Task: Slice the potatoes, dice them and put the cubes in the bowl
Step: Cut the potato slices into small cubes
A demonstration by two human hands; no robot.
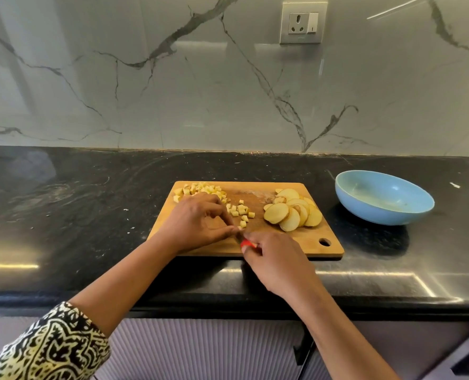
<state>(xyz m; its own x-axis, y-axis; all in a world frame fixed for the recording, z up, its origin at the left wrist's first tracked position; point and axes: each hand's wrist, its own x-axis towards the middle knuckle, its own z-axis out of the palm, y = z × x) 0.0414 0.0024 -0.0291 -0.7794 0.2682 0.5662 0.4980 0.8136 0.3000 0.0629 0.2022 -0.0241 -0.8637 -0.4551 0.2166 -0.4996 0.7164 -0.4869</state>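
Head view: both hands meet over the near edge of the wooden cutting board (296, 244).
Left hand (197, 223): fingers curled, thumb and fingertips drawn together right by the other hand; can't tell if they pinch anything.
Right hand (277, 259): fingers wrapped round a red handle (246, 244), its blade lost between the hands.
Potato cubes (200, 189): heaped at the board's far left corner, with a looser scatter just beyond the left fingertips.
Potato slices (293, 212): overlapping rounds, skin on, fanned on the board's right half.
Blue bowl (378, 213): on the black countertop (77, 201), right of the board, not touching it.
Sleeve (46, 349): black-and-cream print, left arm.
Wall socket (303, 23): up on the marble backsplash.
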